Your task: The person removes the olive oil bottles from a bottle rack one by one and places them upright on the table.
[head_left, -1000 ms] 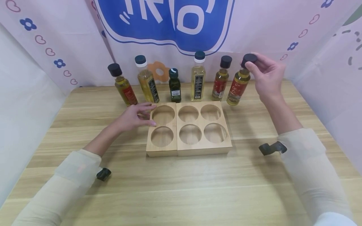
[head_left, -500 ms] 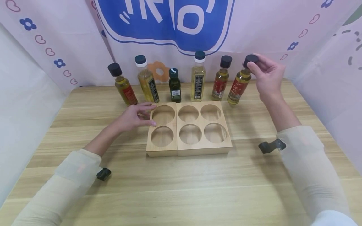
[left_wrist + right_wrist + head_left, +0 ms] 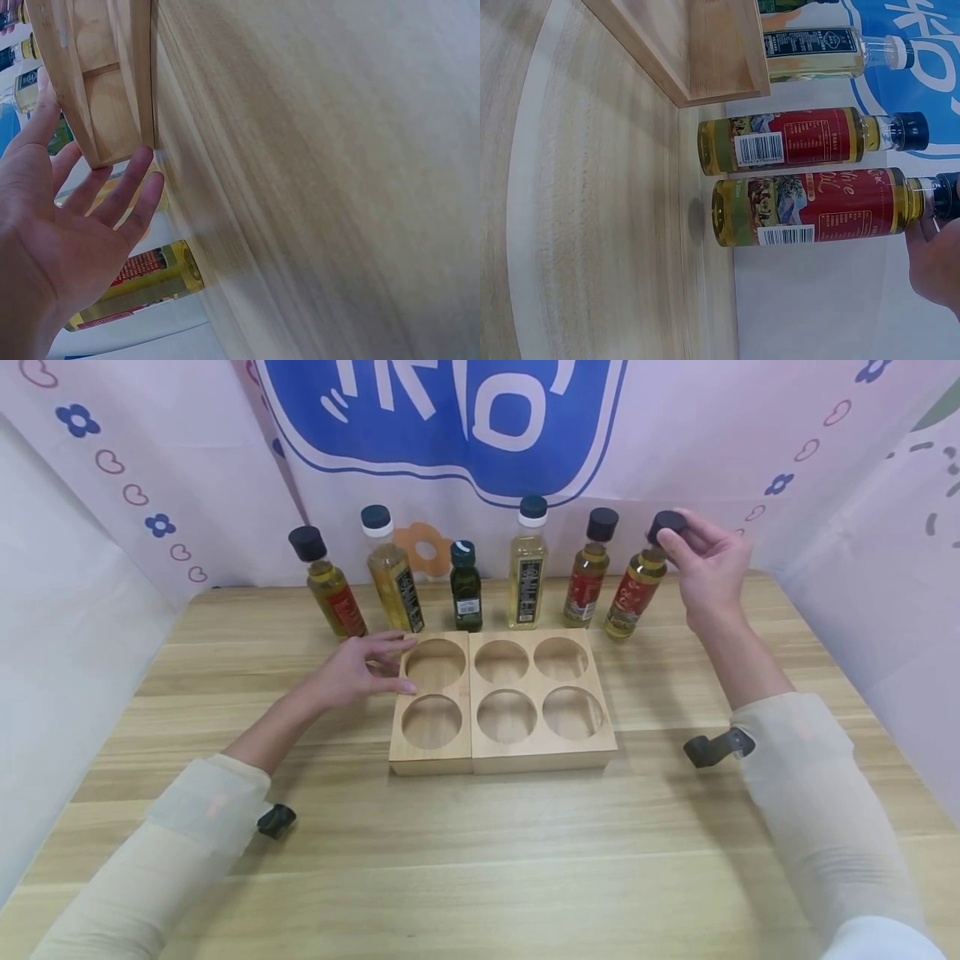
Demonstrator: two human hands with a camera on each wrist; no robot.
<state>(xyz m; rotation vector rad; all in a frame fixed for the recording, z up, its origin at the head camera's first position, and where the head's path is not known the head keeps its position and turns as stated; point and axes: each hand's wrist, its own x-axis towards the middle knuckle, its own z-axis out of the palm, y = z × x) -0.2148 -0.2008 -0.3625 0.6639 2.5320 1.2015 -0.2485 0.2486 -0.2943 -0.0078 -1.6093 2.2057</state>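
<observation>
My right hand (image 3: pixel 712 572) pinches the black cap of a red-labelled olive oil bottle (image 3: pixel 806 208) between thumb and fingers, at the right end of the bottle row. Close beside that bottle stands another olive oil bottle (image 3: pixel 780 141) with the same label. My left hand (image 3: pixel 67 217) rests at the left side of a light wooden bottle rack (image 3: pixel 491 760), its fingers extended and apart. In the head view the thumb and fingertips lie at the rack's edge by the upper left hole. All the rack's round holes are unfilled.
Behind the rack stand a clear bottle of pale oil (image 3: pixel 527 578), a small dark green bottle (image 3: pixel 467 589), another clear oil bottle (image 3: pixel 393 578) and a red-labelled bottle (image 3: pixel 335 597) near my left hand. A printed cloth (image 3: pixel 420 443) hangs behind the wooden table (image 3: pixel 480 868).
My right hand and the olive oil bottle it pinches have shifted slightly, with the cap a little lower and further right. The left hand stays at the rack.
</observation>
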